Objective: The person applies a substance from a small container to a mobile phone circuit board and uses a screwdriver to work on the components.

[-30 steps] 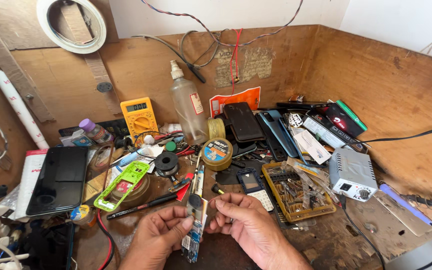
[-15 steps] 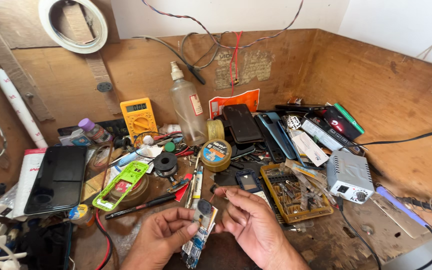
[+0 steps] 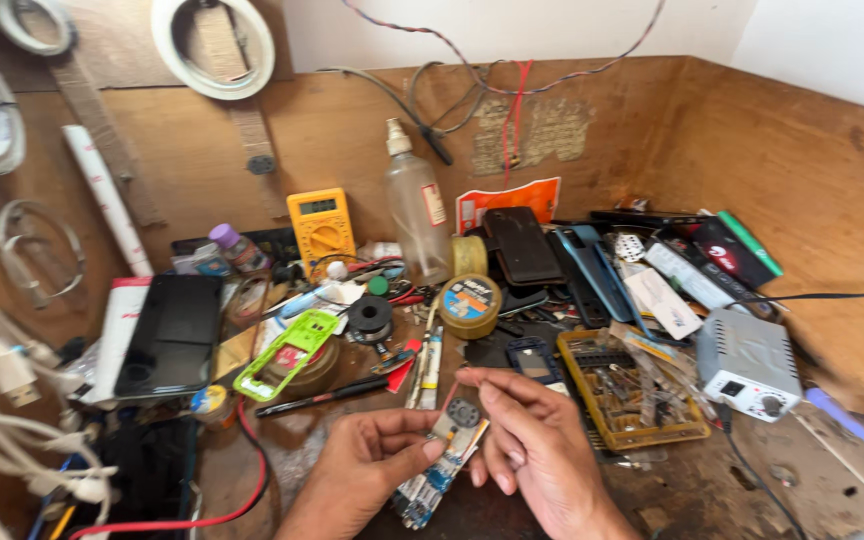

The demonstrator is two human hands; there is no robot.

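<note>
Head view: both hands' grip pinches a circuit board [image 3: 442, 460], parts tray [image 3: 632, 395] and black pen [image 3: 322, 397] nearby.

Thing: circuit board [image 3: 442, 462], long and narrow.
Look: pale and blue patches along its face, a round dark part near the upper end.
Pose: tilted, upper end up and right, lower end toward the near edge.
Place: above the bench front, pinched between left hand [image 3: 357, 480] and right hand [image 3: 537, 450].
</note>
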